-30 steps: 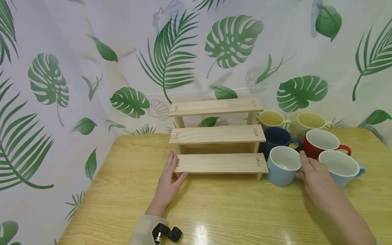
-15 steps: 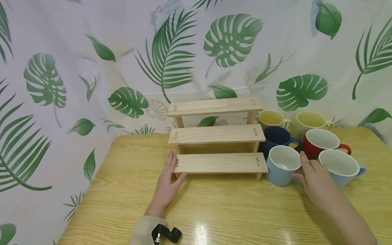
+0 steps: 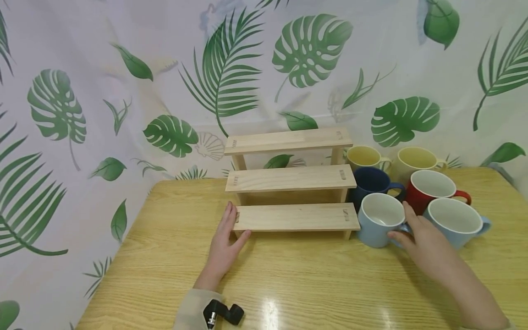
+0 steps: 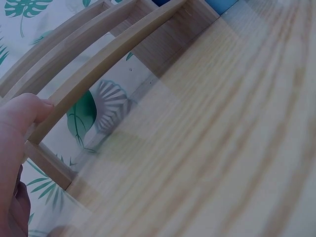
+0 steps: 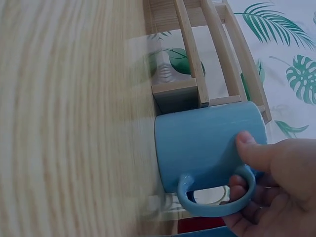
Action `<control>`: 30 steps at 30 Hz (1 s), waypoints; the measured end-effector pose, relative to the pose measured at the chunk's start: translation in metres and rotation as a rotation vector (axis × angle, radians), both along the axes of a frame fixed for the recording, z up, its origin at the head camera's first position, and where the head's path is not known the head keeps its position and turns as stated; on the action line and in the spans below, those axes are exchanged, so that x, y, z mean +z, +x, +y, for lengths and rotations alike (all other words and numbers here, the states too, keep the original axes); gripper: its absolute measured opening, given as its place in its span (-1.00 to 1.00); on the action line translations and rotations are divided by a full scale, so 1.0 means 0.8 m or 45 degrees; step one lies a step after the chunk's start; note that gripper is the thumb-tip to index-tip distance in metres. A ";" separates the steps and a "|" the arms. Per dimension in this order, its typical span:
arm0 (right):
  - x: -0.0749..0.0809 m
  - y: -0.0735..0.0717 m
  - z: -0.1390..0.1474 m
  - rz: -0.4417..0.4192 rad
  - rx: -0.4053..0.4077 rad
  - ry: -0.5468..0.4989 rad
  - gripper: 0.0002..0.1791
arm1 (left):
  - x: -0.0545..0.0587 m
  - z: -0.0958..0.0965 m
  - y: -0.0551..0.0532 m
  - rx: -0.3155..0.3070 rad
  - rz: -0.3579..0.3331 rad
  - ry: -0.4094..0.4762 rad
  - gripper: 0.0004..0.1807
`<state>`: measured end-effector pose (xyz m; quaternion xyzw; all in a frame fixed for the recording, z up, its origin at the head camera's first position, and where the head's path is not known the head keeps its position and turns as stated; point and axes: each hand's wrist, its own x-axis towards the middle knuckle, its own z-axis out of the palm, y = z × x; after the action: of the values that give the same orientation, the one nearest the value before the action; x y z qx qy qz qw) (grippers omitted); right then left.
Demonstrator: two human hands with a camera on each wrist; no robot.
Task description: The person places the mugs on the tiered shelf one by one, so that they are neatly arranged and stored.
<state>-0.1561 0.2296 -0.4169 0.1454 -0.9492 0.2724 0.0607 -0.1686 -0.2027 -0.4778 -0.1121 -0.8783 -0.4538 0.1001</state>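
A three-tier wooden display rack [image 3: 294,217] stands on the table. My left hand [image 3: 222,245] holds the left end of its lowest tier, fingers along the end and thumb [image 4: 32,108] on the front edge. Beside the rack's right end stands an upright light blue mug [image 3: 377,231] with a white inside. My right hand [image 3: 429,247] grips this mug: in the right wrist view the fingers pass through its handle [image 5: 212,210] and the thumb [image 5: 254,150] presses its side.
Behind the gripped mug are a dark blue mug [image 3: 369,183] and two yellow mugs [image 3: 363,158]. A red mug [image 3: 418,197] and another light blue mug [image 3: 449,231] stand right of it, close to my right hand. A leaf-patterned cloth [image 3: 255,73] hangs behind the wooden table [image 3: 297,279].
My right thumb has moved left over the handle onto the light blue mug's side, and the right hand has taken hold of it. My left hand stays on the rack.
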 end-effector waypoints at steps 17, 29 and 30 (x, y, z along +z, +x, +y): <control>-0.017 0.009 -0.011 -0.143 -0.264 -0.468 -0.09 | 0.003 0.001 0.001 -0.002 -0.005 0.007 -0.16; -0.031 0.008 -0.020 -0.004 -0.334 -0.607 -0.16 | -0.002 -0.001 -0.001 0.002 0.004 -0.009 -0.17; -0.031 0.008 -0.020 -0.007 -0.340 -0.613 -0.16 | -0.002 -0.001 -0.001 0.002 0.001 -0.010 -0.17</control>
<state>-0.1498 0.2133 -0.4416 -0.0003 -0.8680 0.4803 0.1264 -0.1692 -0.2038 -0.4791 -0.1120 -0.8801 -0.4503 0.1004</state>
